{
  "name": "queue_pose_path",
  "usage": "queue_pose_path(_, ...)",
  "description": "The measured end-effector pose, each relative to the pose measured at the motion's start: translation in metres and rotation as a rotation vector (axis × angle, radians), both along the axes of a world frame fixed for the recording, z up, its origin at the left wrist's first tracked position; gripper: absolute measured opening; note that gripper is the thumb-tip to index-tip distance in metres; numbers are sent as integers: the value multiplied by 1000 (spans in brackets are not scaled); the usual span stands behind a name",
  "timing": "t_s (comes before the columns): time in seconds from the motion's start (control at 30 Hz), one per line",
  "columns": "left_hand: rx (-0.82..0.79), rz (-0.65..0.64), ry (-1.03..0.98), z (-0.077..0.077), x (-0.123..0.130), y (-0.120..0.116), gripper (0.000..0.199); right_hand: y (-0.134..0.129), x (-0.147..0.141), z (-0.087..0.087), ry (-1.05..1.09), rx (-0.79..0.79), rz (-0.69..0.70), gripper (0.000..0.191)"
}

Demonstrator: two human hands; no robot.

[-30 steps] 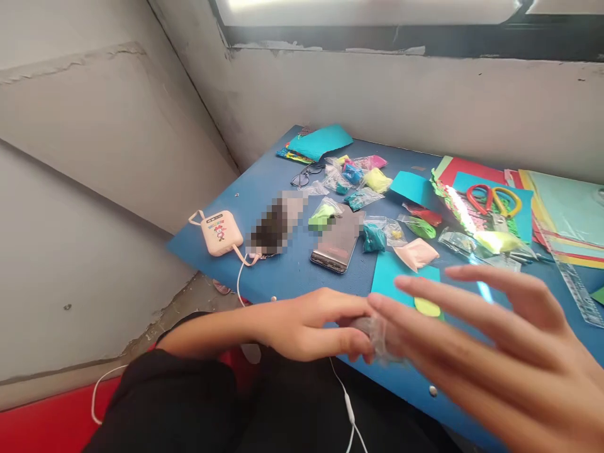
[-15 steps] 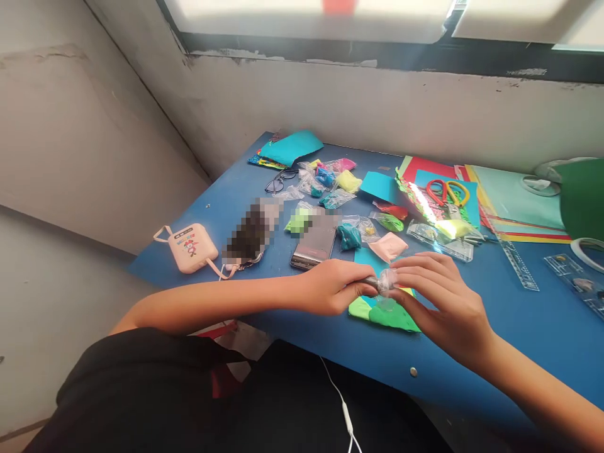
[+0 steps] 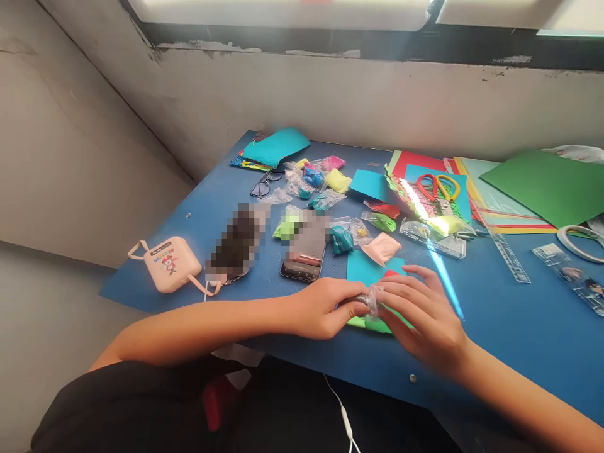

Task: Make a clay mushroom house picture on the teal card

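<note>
Over the front of the blue table, both my hands meet at a small clear plastic packet [image 3: 374, 301] with something dark grey at its left end. My left hand [image 3: 330, 309] pinches the dark grey end between thumb and fingers. On the clear end, the fingertips and thumb of my right hand [image 3: 427, 318] are closed, hiding part of it. Under the hands lies a light blue sheet [image 3: 361, 270] with green clay [image 3: 377, 325] along its near edge and a bit of red. Beyond it are a peach clay packet [image 3: 381, 248] and a teal one [image 3: 341, 240].
A phone [image 3: 304, 258] and a pink power bank [image 3: 172, 264] lie to the left. Several clay packets, glasses [image 3: 267, 184], scissors [image 3: 438, 189], a ruler [image 3: 507, 255], a tape roll [image 3: 578, 242] and a green sheet [image 3: 542, 182] are spread around. A white cable [image 3: 346, 421] hangs in front.
The view has shifted, so the table things sit further left. The green sheet at right now lies flatter over the papers. Both hands keep hold of the packet, slightly lower in the picture.
</note>
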State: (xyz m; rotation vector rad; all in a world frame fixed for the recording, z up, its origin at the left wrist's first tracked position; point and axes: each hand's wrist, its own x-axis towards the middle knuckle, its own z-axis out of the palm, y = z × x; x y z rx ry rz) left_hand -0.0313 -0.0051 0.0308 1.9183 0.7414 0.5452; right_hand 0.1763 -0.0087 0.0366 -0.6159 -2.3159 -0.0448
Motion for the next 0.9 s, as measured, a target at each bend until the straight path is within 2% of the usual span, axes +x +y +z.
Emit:
queue_pose_path(0.17, 37, -67, -14, 1, 0, 0, 21, -3, -1, 1, -63, -123, 65, 21)
queue_pose_path(0.3, -21, -26, -50, 7, -2, 4, 23, 3, 6, 5, 86, -192, 79, 20)
queue_pose_path(0.37, -33, 31, -54, 8, -5, 6, 24, 6, 12, 9, 213, -234, -18, 19)
queue_pose_path(0.47, -128, 123, -108, 7, -9, 10, 31, 11, 25, 15, 421, -306, -244, 14)
queue_pose_path(0.53, -223, 146, -180, 7, -11, 10, 41, 15, 32, 15, 475, -346, -304, 13)
queue_pose_path(0.6, -281, 153, -242, 7, -13, 11, 51, 20, 37, 11, 429, -399, -301, 16)
queue_pose_path(0.7, -273, 217, -262, 8, -14, 11, 57, 27, 40, 1, 303, -415, -282, 20)
queue_pose_path(0.8, -230, 306, -228, 9, -14, 16, 55, 30, 40, -4, 202, -338, -265, 16)
queue_pose_path(0.9, -239, 336, -268, 9, -13, 23, 47, 31, 41, -5, 159, -325, -262, 14)
